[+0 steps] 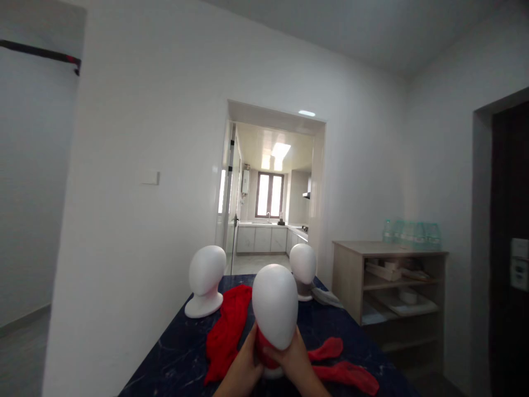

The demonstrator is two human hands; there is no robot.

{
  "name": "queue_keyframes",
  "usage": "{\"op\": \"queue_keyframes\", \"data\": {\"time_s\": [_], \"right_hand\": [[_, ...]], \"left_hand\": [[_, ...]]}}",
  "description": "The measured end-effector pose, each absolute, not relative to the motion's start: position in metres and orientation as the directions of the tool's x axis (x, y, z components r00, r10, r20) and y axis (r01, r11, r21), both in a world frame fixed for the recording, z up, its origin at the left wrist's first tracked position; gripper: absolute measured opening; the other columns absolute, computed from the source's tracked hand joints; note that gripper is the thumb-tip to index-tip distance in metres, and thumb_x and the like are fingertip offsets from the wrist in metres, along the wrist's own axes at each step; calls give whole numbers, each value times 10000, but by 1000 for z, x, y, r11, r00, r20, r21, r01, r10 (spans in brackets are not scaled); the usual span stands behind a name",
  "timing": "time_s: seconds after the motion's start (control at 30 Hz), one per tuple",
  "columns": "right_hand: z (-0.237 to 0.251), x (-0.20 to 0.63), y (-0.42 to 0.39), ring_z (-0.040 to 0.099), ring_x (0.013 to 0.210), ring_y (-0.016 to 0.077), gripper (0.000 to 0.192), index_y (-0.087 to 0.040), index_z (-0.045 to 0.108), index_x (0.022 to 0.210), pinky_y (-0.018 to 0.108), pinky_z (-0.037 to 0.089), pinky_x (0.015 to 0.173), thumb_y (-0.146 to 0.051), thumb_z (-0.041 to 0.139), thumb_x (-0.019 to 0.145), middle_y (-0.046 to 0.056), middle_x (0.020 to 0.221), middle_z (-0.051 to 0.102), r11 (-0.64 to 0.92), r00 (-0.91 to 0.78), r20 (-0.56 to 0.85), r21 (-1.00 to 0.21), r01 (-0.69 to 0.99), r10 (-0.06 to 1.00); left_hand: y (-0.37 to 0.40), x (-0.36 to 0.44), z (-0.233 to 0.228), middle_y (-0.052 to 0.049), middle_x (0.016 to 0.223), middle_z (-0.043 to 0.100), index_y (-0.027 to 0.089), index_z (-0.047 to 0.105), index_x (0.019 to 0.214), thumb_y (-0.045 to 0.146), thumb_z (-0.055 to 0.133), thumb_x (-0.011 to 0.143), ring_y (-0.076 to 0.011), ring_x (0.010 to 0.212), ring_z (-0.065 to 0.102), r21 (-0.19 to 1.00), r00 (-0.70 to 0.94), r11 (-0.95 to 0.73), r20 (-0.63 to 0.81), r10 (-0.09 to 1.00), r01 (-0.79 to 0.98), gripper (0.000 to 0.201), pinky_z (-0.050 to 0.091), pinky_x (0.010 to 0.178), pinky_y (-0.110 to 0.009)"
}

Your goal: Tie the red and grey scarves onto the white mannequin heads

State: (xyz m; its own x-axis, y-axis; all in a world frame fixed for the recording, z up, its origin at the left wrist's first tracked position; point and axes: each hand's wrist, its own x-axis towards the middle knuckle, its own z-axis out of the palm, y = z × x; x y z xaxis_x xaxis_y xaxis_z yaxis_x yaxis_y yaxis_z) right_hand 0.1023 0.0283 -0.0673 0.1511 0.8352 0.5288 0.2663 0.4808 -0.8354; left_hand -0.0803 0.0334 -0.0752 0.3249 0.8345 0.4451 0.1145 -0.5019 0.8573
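Observation:
A white foam mannequin head (pixel 275 303) stands upright near the front of the table, directly before me. Red cloth (pixel 268 355) is wrapped around its neck. My left hand (pixel 248 361) curls in from the left, closed against the cloth at the neck. From the right, my right hand (pixel 292 358) closes on the same cloth, its thumb across the front. The far fingers of both hands are hidden behind the neck. To the right, two sheer red strips of fabric (pixel 347 375) lie on the table, near my right forearm.
The dark blue marbled table (pixel 165 358) also bears a white mannequin head (pixel 206 275) at left, another mannequin head (pixel 303 267) at back right, a crumpled red cloth (pixel 229 331) and a greyish flat item (pixel 326 296). Beyond stands a wooden shelf (pixel 347 275) with bottles (pixel 413 234).

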Motion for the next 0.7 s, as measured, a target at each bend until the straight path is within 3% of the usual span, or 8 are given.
{"op": "queue_keyframes", "data": {"time_s": [0.1,0.23,0.4,0.53,0.6,0.7], "right_hand": [[-64,103,22,705,1187,383,858,-212,629,1295,478,576,1008,-389,970,527,151,1278,761,492,214,554,-824,282,805],[-43,139,8,736,1130,368,802,-205,656,1268,477,596,978,-407,968,557,139,1235,790,480,214,545,-828,289,811],[-16,239,-3,757,1115,386,728,-160,729,1153,480,607,989,-603,899,601,173,1163,816,360,361,431,-899,249,827],[31,358,-9,704,1232,413,815,-151,730,1190,497,571,1029,-684,851,586,190,1192,803,130,596,413,-879,460,689],[67,416,-13,683,1264,419,781,-171,751,1167,486,556,1011,-692,835,591,182,1159,811,93,556,502,-792,604,662],[126,480,-21,714,1178,448,838,-113,744,1195,466,543,884,-666,858,576,272,1148,787,-14,535,659,-624,781,529]], "left_hand": [[31,-88,-77,-84,1741,325,204,285,1670,114,569,729,-294,1615,287,847,338,-526,476,812,70,987,137,1365,-498],[23,-82,-68,-39,1730,355,277,274,1677,153,599,797,-310,1594,337,826,398,-559,488,777,78,946,215,1339,-561],[19,-65,-72,-54,1670,465,287,454,1598,85,549,806,-282,1574,379,690,370,-667,563,739,283,823,223,1345,-523],[20,-62,-81,-77,1553,590,283,616,1446,36,559,736,-271,1474,517,620,421,-661,512,749,423,754,370,1294,-463],[19,-63,-83,-69,1527,605,290,649,1392,34,568,725,-264,1440,551,599,451,-656,479,753,459,719,422,1260,-419],[16,-62,-84,-35,1537,589,322,648,1372,29,568,728,-244,1433,555,579,464,-643,448,764,501,712,430,1250,-378]]}}
